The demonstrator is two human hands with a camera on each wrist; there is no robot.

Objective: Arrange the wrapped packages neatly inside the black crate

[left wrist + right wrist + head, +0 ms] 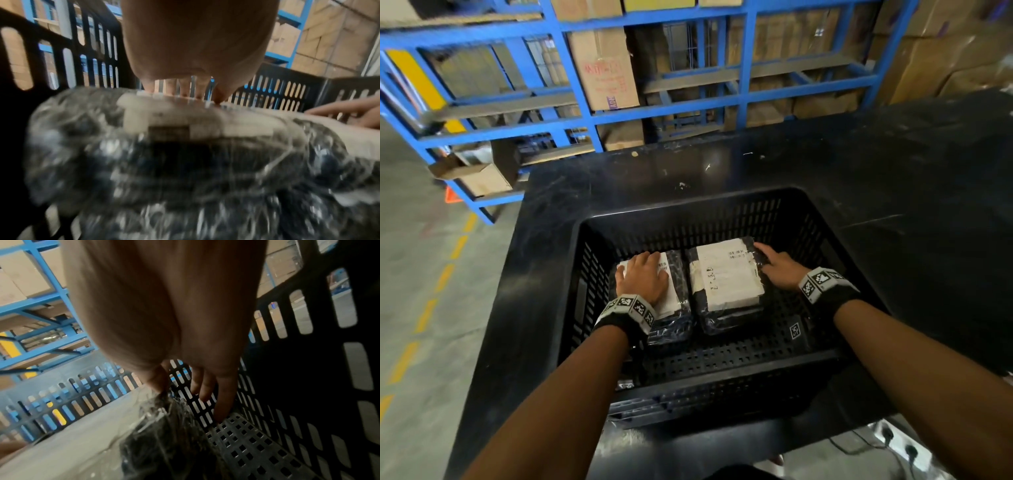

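Both my hands on two packages in the crate

My left hand (643,275) lies flat, fingers straight, on the left package (678,274), hiding much of its label; my right hand (779,265) rests beside the right package (726,274), thumb at its wrap, fingers loosely extended toward the floor, whether gripping I cannot tell; the packages lie side by side, near touching, on the crate (688,205) floor; the crate sits on a black table (893,164); both wrist views are blurred.
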